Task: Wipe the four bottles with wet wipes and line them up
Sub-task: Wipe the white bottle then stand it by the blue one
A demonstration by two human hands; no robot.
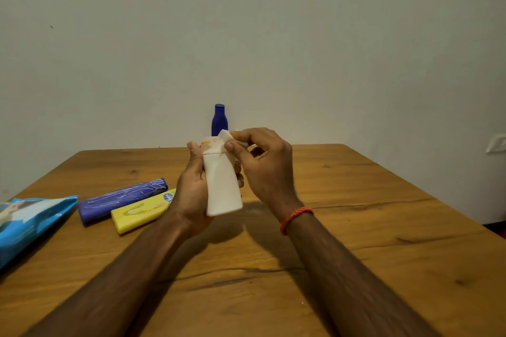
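Head view: above the middle of a wooden table (356, 227), the left hand (191, 194) grips a white bottle (221, 186) upright in mid-air, while the right hand (262, 164) fingers (241, 150) pinch a wet wipe (227, 135) against its cap. A blue bottle (219, 120) stands at the far edge by the wall. A purple bottle (123, 200) and yellow bottle (142, 210) lie touching at left, near a blue wipes pack (30, 221) at the left edge; the table's right half is open.

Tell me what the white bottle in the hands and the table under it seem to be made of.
The white bottle looks like opaque plastic with a smooth, matte to slightly satin finish: uniform colour, a moulded shoulder and no see-through areas. The table looks like wood or a wood-look veneer, warm brown with dark grain streaks, knots and a low sheen. Which of the two cannot be told from this view.
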